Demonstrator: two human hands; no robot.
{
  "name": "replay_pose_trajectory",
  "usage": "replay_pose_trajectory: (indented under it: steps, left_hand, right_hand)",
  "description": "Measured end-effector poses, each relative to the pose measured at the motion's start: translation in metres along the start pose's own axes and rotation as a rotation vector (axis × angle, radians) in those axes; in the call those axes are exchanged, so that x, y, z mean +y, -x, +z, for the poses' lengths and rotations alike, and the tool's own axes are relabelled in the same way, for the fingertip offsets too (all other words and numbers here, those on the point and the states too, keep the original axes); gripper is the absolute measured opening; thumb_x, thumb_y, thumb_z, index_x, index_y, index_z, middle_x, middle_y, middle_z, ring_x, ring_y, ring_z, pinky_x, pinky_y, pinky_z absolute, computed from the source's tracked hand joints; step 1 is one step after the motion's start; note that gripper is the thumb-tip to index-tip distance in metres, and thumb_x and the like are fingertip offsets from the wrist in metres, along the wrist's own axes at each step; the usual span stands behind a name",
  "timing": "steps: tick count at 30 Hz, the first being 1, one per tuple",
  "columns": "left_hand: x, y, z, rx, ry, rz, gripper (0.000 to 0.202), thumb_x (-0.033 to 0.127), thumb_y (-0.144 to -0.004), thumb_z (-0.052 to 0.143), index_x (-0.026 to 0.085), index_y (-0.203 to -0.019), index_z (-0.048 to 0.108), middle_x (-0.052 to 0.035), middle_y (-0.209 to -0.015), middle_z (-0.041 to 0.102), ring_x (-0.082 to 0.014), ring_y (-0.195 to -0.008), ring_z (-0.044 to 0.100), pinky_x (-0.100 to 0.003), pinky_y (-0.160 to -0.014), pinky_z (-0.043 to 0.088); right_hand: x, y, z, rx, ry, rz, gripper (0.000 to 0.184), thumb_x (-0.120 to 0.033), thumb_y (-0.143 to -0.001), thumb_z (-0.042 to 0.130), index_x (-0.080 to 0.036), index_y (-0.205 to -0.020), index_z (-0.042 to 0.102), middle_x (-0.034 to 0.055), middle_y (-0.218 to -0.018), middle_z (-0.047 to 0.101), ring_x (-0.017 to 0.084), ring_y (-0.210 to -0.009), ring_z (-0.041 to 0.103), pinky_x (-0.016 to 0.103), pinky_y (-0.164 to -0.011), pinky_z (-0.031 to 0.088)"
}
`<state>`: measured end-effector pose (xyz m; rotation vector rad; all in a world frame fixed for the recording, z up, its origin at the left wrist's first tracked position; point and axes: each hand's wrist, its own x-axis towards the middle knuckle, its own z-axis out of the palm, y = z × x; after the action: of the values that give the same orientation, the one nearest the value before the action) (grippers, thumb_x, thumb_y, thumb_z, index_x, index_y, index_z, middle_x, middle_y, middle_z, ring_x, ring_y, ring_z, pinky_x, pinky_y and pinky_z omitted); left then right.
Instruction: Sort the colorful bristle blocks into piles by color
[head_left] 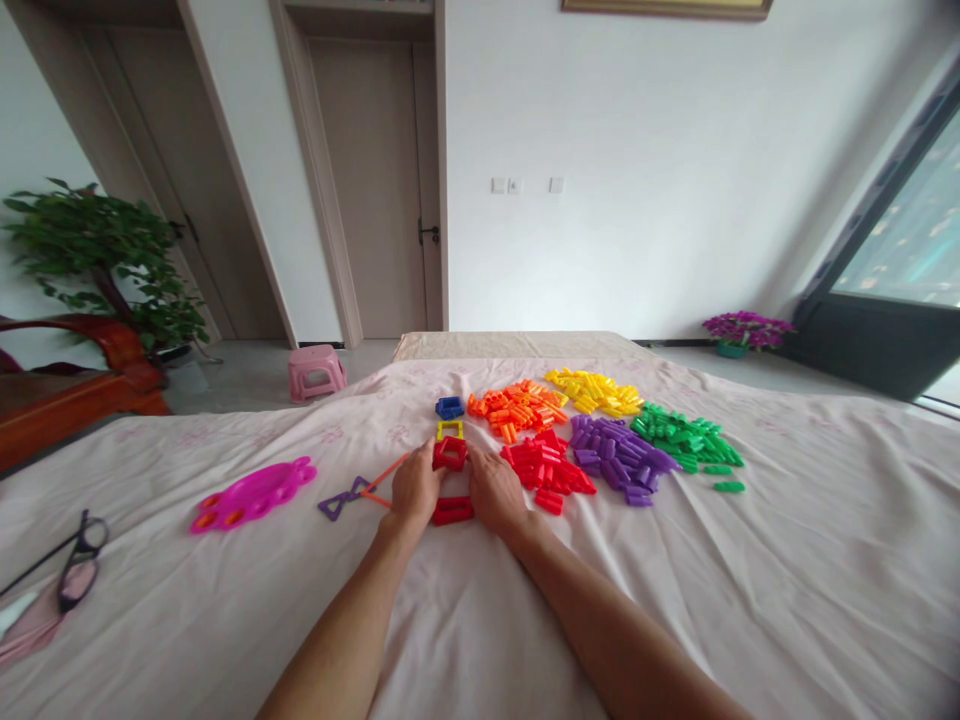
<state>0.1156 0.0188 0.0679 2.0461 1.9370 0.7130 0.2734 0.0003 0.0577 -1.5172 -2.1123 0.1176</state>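
Left hand (415, 490) and right hand (496, 492), each half closed, grip the red square (450, 453) between them; even pressure should keep it flat.

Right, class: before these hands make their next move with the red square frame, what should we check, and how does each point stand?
1. Both hands at the piece: left hand and right hand flank the red square frame. Ok.
2. Grip closed on it: fingertips hidden. Cannot tell.
3. Spare nearby: the second red frame lies between the wrists. Ok.
4. Supply close: the red pile sits beside the right hand. Ok.
5. Neighbour apart: whether the yellow frame touches the red one. Cannot tell.
6. Fragile things away: the glasses lie far left. Ok.
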Motion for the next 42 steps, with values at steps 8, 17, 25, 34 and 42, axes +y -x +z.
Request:
replay_pose_trajectory:
  steps: [8, 17, 25, 34, 42]
  left_hand:
    - [-0.001, -0.001, -0.003, -0.015, 0.02, 0.024, 0.06, 0.028, -0.086, 0.066, 0.02, -0.143, 0.049, -0.012, -0.128, 0.068, -0.0233, -0.117, 0.065, -0.03, -0.095, 0.046]
    - [0.0, 0.001, -0.003, -0.025, -0.014, 0.012, 0.061, 0.028, -0.087, 0.064, 0.022, -0.145, 0.046, -0.0127, -0.126, 0.069, -0.0246, -0.116, 0.065, -0.032, -0.093, 0.046]
    - [-0.007, 0.0, -0.006, -0.021, 0.063, 0.033, 0.066, 0.037, -0.085, 0.068, 0.021, -0.145, 0.045, -0.013, -0.122, 0.071, -0.0236, -0.111, 0.068, -0.03, -0.09, 0.048]
    - [-0.046, -0.008, -0.023, 0.029, 0.207, -0.108, 0.046, 0.047, -0.099, 0.032, 0.02, -0.106, 0.068, -0.0094, -0.096, 0.077, -0.0196, -0.09, 0.072, -0.027, -0.08, 0.048]
    - [-0.055, -0.008, -0.019, 0.044, 0.18, -0.152, 0.029, 0.035, -0.092, 0.048, 0.024, -0.108, 0.071, -0.0047, -0.095, 0.078, -0.0173, -0.09, 0.07, -0.023, -0.075, 0.044]
  right_hand:
    - [-0.001, -0.005, -0.004, -0.077, -0.05, 0.023, 0.053, -0.024, -0.092, 0.046, -0.025, -0.146, 0.046, 0.0107, -0.14, 0.058, 0.026, -0.129, 0.05, 0.043, -0.105, 0.037]
    - [0.001, -0.006, -0.003, -0.062, -0.074, 0.024, 0.056, -0.021, -0.088, 0.049, -0.029, -0.143, 0.049, 0.0076, -0.131, 0.064, 0.026, -0.122, 0.055, 0.042, -0.104, 0.039]
    - [0.005, -0.002, -0.006, 0.115, -0.209, -0.031, 0.045, -0.019, -0.089, 0.049, -0.021, -0.133, 0.057, 0.0087, -0.117, 0.069, 0.022, -0.106, 0.063, 0.034, -0.092, 0.048]
    - [0.0, 0.006, -0.039, -0.327, -0.336, -0.266, 0.032, -0.04, -0.075, 0.075, -0.025, -0.103, 0.074, 0.0004, -0.093, 0.074, 0.017, -0.079, 0.065, 0.024, -0.068, 0.048]
    - [-0.011, 0.002, -0.05, -0.489, -0.075, -0.298, 0.018, -0.024, -0.072, 0.069, -0.018, -0.089, 0.074, 0.0026, -0.085, 0.071, 0.015, -0.072, 0.059, 0.023, -0.065, 0.041]
